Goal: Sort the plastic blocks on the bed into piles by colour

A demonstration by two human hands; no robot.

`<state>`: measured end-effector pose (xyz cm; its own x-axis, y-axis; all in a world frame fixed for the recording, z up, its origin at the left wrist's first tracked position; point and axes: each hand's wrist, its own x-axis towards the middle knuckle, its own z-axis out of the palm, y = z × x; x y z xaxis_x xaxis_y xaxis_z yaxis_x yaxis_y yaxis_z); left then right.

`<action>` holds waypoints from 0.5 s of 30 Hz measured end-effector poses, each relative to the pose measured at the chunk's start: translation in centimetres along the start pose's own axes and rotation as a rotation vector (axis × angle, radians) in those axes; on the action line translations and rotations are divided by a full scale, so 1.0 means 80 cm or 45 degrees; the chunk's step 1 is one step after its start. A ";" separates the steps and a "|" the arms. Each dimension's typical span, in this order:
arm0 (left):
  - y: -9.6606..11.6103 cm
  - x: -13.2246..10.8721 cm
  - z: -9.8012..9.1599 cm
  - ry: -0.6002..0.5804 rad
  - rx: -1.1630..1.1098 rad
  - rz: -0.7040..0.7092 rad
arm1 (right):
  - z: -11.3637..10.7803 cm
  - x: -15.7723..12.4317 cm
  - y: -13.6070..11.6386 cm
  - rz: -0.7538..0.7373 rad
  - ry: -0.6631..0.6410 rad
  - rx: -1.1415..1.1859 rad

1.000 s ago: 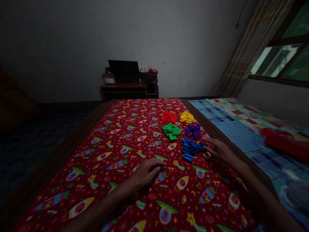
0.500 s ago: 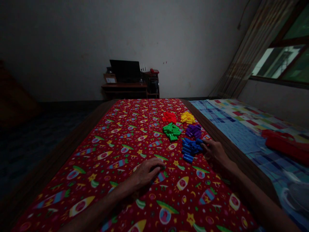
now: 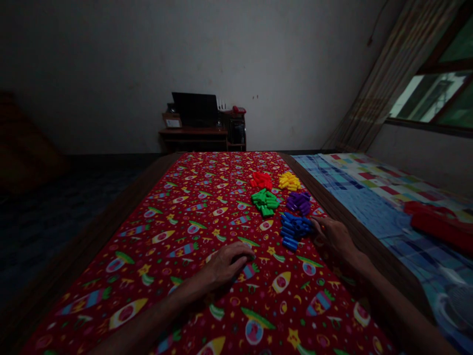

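My left hand (image 3: 227, 260) rests on the red patterned cloth (image 3: 148, 266), palm down with loosely bent fingers and nothing visible in it. My right hand (image 3: 334, 236) is at the right edge of a pile of blue plastic tube-like pieces (image 3: 295, 226). Its fingertips are beside the pile and look slightly apart; no piece shows between them. Just beyond the blue pile lies a purple pile (image 3: 298, 202). Green pieces (image 3: 265, 202) form a heap to its left. Farther back are a red pile (image 3: 261, 180) and a yellow pile (image 3: 289, 181).
The cloth covers a long table with brown side edges (image 3: 332, 197). To the right is a bed with a plaid sheet (image 3: 332, 172) and a red item (image 3: 439, 224) on it. A desk with a monitor (image 3: 195, 109) stands against the far wall.
The blue piece that my right fingers pinched now lies with the blue pile, and those fingers have drawn back slightly to the right. My left hand stays in place on the cloth.
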<state>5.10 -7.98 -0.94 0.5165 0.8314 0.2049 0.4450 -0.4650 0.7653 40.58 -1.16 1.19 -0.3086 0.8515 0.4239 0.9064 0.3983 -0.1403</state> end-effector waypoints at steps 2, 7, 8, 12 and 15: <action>0.002 -0.001 0.001 0.000 0.011 -0.002 | -0.002 0.000 0.002 0.027 0.017 -0.006; 0.007 0.001 -0.011 0.025 0.057 -0.024 | -0.010 0.015 0.017 0.171 0.131 0.022; 0.004 0.002 -0.019 0.062 0.080 -0.030 | -0.011 0.024 0.022 0.215 0.170 0.068; -0.030 0.003 -0.077 0.435 0.281 -0.136 | -0.005 0.076 0.046 0.468 0.393 0.410; -0.069 -0.011 -0.131 0.774 0.521 -0.372 | 0.019 0.116 0.065 0.690 0.592 0.820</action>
<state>-5.47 -2.97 1.04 -0.1012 0.9027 0.4182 0.7958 -0.1789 0.5786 42.02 9.36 3.08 0.3768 0.8097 0.4499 0.5171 0.2191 -0.8274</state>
